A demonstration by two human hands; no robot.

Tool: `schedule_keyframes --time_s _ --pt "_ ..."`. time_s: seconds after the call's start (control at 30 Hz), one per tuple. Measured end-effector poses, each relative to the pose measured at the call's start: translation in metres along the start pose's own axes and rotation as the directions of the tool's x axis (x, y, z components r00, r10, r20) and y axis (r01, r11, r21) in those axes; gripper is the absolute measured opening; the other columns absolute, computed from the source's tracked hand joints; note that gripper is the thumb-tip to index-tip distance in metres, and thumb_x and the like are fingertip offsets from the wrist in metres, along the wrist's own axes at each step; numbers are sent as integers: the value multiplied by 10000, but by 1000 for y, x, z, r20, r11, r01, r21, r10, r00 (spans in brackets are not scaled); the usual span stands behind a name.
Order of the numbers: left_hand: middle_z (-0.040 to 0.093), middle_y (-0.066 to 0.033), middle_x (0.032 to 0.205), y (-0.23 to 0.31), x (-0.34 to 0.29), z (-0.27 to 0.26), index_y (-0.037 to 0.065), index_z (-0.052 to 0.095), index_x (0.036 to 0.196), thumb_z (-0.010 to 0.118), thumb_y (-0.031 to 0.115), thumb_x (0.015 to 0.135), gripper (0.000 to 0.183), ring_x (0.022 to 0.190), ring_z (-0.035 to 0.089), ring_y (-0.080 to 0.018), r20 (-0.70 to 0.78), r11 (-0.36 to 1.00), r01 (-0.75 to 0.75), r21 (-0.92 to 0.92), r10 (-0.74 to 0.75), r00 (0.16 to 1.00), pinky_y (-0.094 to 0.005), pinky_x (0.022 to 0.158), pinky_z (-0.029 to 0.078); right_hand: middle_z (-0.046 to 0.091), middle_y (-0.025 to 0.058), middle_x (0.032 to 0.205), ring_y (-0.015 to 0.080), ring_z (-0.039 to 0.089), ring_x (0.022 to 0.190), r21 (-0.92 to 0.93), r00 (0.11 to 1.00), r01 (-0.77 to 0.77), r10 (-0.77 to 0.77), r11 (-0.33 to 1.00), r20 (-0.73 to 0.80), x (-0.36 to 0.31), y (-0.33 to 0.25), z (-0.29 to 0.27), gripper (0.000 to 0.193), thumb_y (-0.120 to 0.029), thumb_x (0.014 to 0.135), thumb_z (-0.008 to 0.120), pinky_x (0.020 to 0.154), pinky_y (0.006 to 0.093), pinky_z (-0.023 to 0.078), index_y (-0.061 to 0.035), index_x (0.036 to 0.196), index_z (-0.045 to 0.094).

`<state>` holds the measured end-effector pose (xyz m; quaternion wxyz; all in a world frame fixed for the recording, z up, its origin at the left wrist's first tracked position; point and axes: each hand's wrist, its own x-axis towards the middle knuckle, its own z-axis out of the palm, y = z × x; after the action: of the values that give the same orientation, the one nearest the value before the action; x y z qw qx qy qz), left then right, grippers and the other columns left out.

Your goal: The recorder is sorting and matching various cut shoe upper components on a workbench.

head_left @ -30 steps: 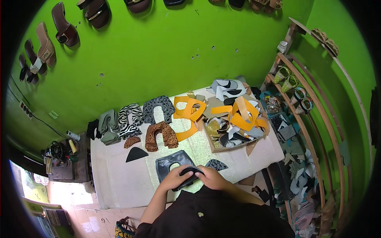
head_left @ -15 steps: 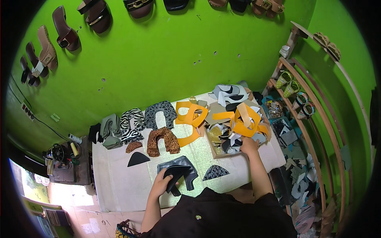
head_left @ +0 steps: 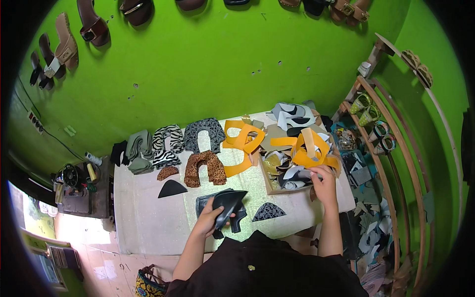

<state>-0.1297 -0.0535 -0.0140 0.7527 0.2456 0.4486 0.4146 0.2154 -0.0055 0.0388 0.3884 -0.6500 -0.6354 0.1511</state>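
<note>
My left hand [head_left: 210, 219] is closed on folded black leather pieces [head_left: 230, 204], its thumb on top. They are held over another black leather piece [head_left: 202, 202] lying on the table. My right hand [head_left: 324, 185] is over the right side of a shallow box of scraps [head_left: 292, 190], its fingers bent and apart beside grey scraps [head_left: 298, 174]. No piece shows clearly in its grasp. Between the hands lies a dark patterned half-round piece [head_left: 268, 212]. A plain black half-round piece [head_left: 172, 188] lies to the left of my left hand.
Across the table's back are grey pieces [head_left: 140, 148], zebra-print pieces [head_left: 168, 138], black-and-grey patterned pieces [head_left: 204, 134], leopard-print pieces [head_left: 205, 169] and yellow cut-outs [head_left: 245, 136]. A wooden rack [head_left: 378, 133] with sandals stands right; a sewing machine [head_left: 74, 178] stands left.
My left hand has raised and tilted the black leather pieces to the right. My right hand has drawn back from among the scraps toward the box's right side. The view has shifted slightly.
</note>
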Motion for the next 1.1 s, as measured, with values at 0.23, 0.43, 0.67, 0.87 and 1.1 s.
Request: schedule_keyframes --time_s 0.23,0.43,0.67,0.87,1.1 --pt "537 -162 1118 -4 7 23 82 239 1358 408 52 927 464 852 640 -239 159 989 93 -119 -73 985 -326 589 551 530 6 924 176 521 834 -103 740 623 -627 775 -242 -62 -67 75 299 -64 656 676 917 450 296 -208 916 704" --pt "537 -152 1140 -2 5 23 64 241 1361 391 79 936 451 893 633 -241 37 956 -6 -294 18 999 -350 624 556 495 -2 792 144 497 759 -15 794 594 -589 805 -149 -92 -75 98 357 -44 642 667 841 393 298 -228 948 695" --pt "560 -161 1094 12 -3 17 55 339 1271 302 248 984 348 856 635 -263 141 972 -17 -236 51 989 -329 597 549 577 134 947 232 558 913 739 953 83 -269 668 136 -64 -72 81 208 -43 795 515 964 374 345 30 966 608" --pt "544 -124 1161 9 -3 13 32 376 1275 231 422 982 509 970 593 -201 194 974 23 -225 22 981 -335 789 510 612 105 943 232 584 900 661 798 -217 -260 718 544 -31 -91 61 190 -48 790 604 871 355 423 -9 976 613" --pt "520 -62 1111 10 -9 26 32 402 1258 832 94 572 812 1024 500 -149 175 929 -201 309 153 973 -281 904 400 629 77 947 214 583 904 339 868 241 -359 909 344 -57 -96 111 176 -117 810 587 874 367 318 -98 980 625"
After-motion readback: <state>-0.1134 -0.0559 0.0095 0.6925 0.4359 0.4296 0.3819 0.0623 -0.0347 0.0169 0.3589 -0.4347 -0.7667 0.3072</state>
